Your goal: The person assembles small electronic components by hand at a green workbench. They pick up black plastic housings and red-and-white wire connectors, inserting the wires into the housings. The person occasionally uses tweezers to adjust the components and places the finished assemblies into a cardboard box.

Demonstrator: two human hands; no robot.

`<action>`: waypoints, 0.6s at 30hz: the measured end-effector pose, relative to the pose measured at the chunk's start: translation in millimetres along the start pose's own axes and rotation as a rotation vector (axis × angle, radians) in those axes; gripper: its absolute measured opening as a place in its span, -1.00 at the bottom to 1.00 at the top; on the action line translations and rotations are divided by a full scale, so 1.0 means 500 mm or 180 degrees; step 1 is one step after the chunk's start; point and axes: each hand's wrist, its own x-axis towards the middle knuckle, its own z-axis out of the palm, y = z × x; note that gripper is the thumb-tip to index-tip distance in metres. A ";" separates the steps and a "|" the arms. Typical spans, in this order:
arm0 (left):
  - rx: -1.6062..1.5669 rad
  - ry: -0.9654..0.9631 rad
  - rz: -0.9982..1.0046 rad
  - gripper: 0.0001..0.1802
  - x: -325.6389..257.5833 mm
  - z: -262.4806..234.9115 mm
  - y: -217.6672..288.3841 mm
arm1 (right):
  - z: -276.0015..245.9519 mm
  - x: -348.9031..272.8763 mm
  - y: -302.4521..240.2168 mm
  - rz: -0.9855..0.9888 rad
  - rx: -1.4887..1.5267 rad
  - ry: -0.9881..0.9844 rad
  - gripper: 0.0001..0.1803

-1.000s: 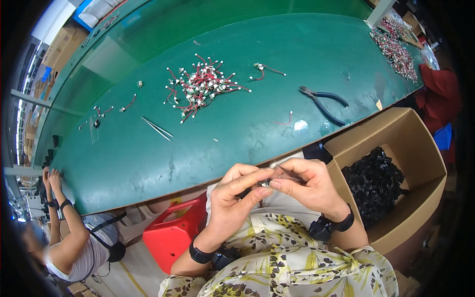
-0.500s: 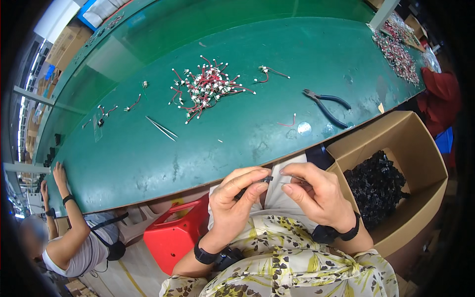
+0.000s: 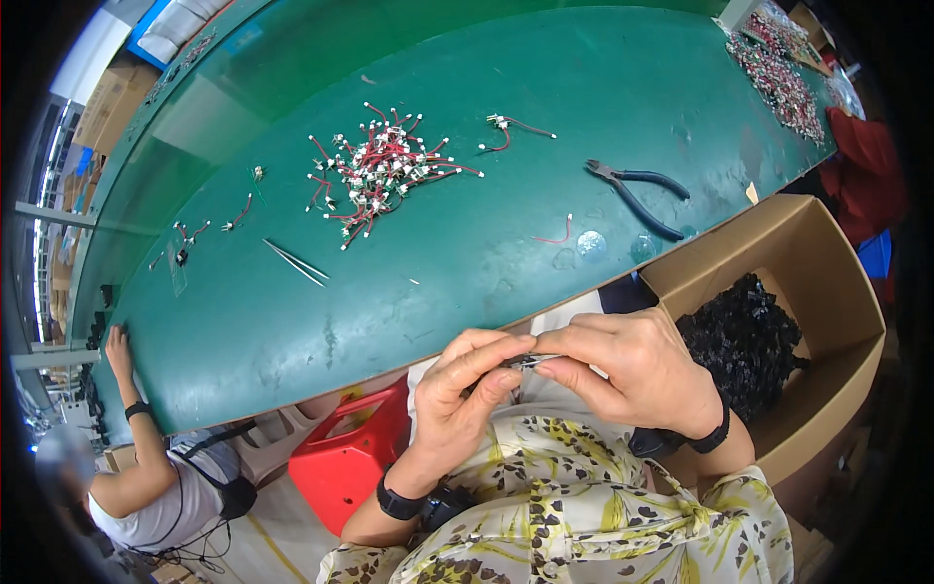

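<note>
From the head camera, both hands meet low in the picture, just off the near edge of the green table [image 3: 467, 253] and over the person's lap. The left hand [image 3: 462, 389] and right hand [image 3: 632, 365] pinch a small dark part [image 3: 525, 361] between thumb and fingertips from opposite sides, so each hand is closed on it; what kind of part it is cannot be told, as it is mostly hidden by the fingers. Holding it close to the body likely steadies such fine work. An open cardboard box [image 3: 827, 292] with a heap of black pieces [image 3: 744, 336] stands just to the right of the right hand, within easy reach. On the table, well apart from the hands, lie a pile of red wires with white plugs [image 3: 379, 170], a lone wire pair [image 3: 511, 131] beside it, blue-handled pliers [image 3: 637, 195], tweezers [image 3: 297, 261] and a single short red wire [image 3: 555, 234]. A red stool [image 3: 345, 462] sits under the table edge. At the far left, another person's arm [image 3: 131, 389] reaches up to the table.
</note>
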 end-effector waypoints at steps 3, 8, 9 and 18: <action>0.0224 -0.0066 0.0111 -0.61 0.009 0.000 0.005 | -0.004 0.003 0.006 0.0073 0.0110 -0.0109 -0.84; 0.0340 -0.0009 0.0164 -0.60 0.010 -0.006 -0.005 | -0.009 0.008 0.010 0.0125 0.0230 -0.0233 -0.86; 0.0326 -0.0022 0.0171 -0.60 0.009 -0.006 -0.005 | -0.011 0.008 0.010 0.0131 0.0219 -0.0279 -0.86; 0.0193 0.0047 0.0019 -0.66 -0.001 0.001 -0.008 | -0.005 0.007 0.016 -0.0030 -0.0055 -0.0272 -0.89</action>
